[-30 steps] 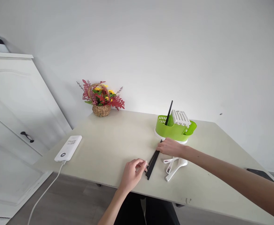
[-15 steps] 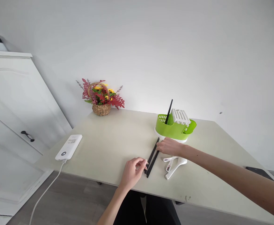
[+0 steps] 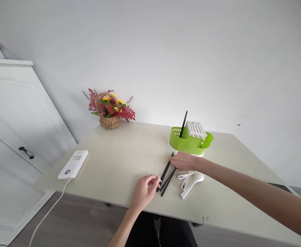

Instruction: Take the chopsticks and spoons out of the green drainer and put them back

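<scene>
Several black chopsticks (image 3: 165, 172) lie on the table in front of me. My left hand (image 3: 145, 189) is closed in a pinch at the near end of the leftmost chopsticks. My right hand (image 3: 182, 161) pinches their far end, its fingers curled and partly hiding the tips. Two loose chopsticks (image 3: 167, 184) fan out just right of these, their far ends under my right hand. White spoons (image 3: 190, 187) lie in a small heap to the right. Behind my right hand stands a green utensil holder (image 3: 185, 144) with a white slotted rack and black chopsticks (image 3: 183, 124) upright inside.
A wicker basket of artificial flowers (image 3: 110, 122) stands at the back left. A white power bank (image 3: 73, 165) with a cable lies at the left edge. A dark phone-like object (image 3: 279, 187) is at the right, partly behind my forearm.
The chopsticks have separated: the leftmost ones now sit apart between my hands, while two others splay out to the right. My hands have barely moved; the view has shifted slightly.
</scene>
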A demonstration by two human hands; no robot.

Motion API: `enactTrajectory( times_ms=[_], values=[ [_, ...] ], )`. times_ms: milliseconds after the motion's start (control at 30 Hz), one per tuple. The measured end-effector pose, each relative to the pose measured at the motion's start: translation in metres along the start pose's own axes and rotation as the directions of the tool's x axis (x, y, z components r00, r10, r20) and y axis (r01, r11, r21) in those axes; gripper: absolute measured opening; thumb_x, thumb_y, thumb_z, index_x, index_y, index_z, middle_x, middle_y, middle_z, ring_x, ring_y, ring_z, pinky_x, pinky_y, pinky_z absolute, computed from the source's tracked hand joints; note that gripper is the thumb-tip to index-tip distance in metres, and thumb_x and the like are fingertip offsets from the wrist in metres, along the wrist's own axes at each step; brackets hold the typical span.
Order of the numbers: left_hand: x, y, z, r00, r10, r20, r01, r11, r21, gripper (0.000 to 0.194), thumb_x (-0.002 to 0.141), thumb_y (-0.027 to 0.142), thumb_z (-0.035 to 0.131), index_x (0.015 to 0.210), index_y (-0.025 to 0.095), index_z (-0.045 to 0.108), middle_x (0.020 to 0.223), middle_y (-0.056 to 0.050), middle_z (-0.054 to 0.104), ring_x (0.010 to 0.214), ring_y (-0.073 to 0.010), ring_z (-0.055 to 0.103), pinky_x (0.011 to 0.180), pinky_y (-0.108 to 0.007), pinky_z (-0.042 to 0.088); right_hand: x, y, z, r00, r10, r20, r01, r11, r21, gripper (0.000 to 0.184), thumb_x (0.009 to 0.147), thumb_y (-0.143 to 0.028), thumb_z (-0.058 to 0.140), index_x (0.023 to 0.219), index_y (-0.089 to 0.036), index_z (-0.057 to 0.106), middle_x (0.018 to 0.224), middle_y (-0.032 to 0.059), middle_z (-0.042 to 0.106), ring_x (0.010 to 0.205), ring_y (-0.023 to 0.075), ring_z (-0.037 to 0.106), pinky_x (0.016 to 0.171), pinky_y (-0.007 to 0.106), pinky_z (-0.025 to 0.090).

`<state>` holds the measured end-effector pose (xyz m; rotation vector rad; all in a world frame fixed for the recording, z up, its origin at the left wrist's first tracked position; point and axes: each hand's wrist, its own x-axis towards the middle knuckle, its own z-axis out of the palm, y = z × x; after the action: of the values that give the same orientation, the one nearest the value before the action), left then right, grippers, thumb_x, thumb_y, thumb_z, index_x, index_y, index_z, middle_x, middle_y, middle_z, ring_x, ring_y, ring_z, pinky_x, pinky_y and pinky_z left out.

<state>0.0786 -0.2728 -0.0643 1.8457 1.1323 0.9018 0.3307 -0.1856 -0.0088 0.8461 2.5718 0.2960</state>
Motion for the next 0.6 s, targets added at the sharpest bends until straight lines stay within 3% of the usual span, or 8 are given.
enactTrajectory(
  times_ms=[167, 267, 467, 600],
  values=[
    [0.001, -0.002, 0.0, 1.0, 0.007, -0.023, -0.007, 1.0, 0.003, 0.04, 0.102, 0.053, 0.05, 0.087, 0.023, 0.073, 0.084, -0.004, 0.077, 0.076, -0.0189, 0.07, 0.066, -0.025, 0.053, -0.007, 0.007, -0.008, 1.0, -0.002, 0.012, 0.002, 1.0, -0.005, 0.022, 0.09, -0.006, 0.058, 0.08, -0.016, 0.075, 0.084, 0.0071, 0.073, 0.07, 0.0157, 0.065, 0.054, 0.031, 0.025],
    [0.001, -0.003, 0.0, 0.998, 0.021, -0.067, -0.02, 1.0, 0.007, 0.039, 0.102, 0.054, 0.051, 0.092, 0.023, 0.074, 0.094, -0.007, 0.077, 0.084, -0.0203, 0.07, 0.068, -0.026, 0.054, -0.015, 0.013, -0.023, 1.0, 0.014, 0.024, -0.013, 1.0, -0.019, 0.021, 0.09, -0.008, 0.062, 0.075, -0.016, 0.074, 0.075, 0.0077, 0.072, 0.064, 0.0169, 0.064, 0.055, 0.031, 0.024],
    [-0.002, -0.004, 0.001, 0.999, 0.019, -0.034, -0.02, 0.999, -0.035, 0.036, 0.102, 0.052, 0.053, 0.119, 0.027, 0.072, 0.114, -0.006, 0.077, 0.097, -0.0211, 0.07, 0.074, -0.027, 0.058, -0.025, 0.015, -0.081, 1.0, 0.026, 0.018, -0.025, 0.999, -0.032, 0.018, 0.091, -0.017, 0.066, 0.076, -0.017, 0.076, 0.069, 0.0076, 0.069, 0.065, 0.0186, 0.063, 0.06, 0.032, 0.027],
    [-0.002, -0.001, -0.001, 0.998, 0.028, 0.056, -0.024, 0.997, -0.071, 0.04, 0.104, 0.052, 0.049, 0.112, 0.025, 0.077, 0.104, -0.006, 0.08, 0.092, -0.0215, 0.072, 0.073, -0.027, 0.058, -0.023, 0.012, -0.12, 1.0, 0.013, -0.004, -0.013, 1.0, -0.019, 0.012, 0.091, -0.02, 0.07, 0.084, -0.019, 0.079, 0.072, 0.0069, 0.07, 0.073, 0.0195, 0.063, 0.067, 0.032, 0.03]
  ],
)
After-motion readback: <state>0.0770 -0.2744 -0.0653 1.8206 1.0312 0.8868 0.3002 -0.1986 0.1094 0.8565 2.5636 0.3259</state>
